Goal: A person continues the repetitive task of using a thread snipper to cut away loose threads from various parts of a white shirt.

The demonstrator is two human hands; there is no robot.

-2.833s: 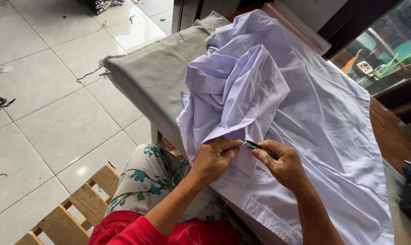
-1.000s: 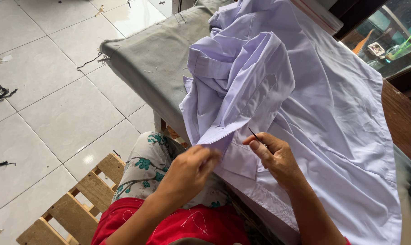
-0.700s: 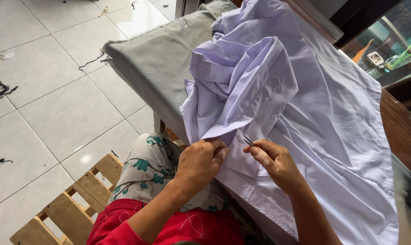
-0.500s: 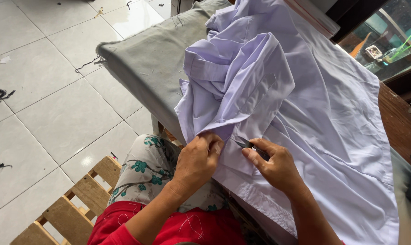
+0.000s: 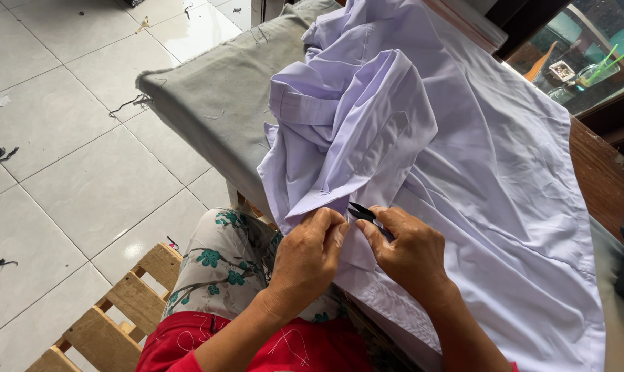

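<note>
A wooden pallet (image 5: 112, 310) lay on the tiled floor (image 5: 64, 179) well to the left of the pale lilac shirt (image 5: 450, 158), with dark thread scraps scattered on the tiles. The shirt was spread over a grey padded table (image 5: 209, 103), its upper part bunched in folds. At the shirt's near edge the left hand (image 5: 308, 255) was closed, pinching a fold of the fabric between thumb and fingers. Just right of it, touching the shirt, the right hand (image 5: 408, 251) gripped small black thread snips (image 5: 361, 212), blades pointing at the pinched fold. The step in hand looked like trimming loose threads along a seam. A clean cut would call for the fold held taut and the blade tips kept off the cloth itself
</note>
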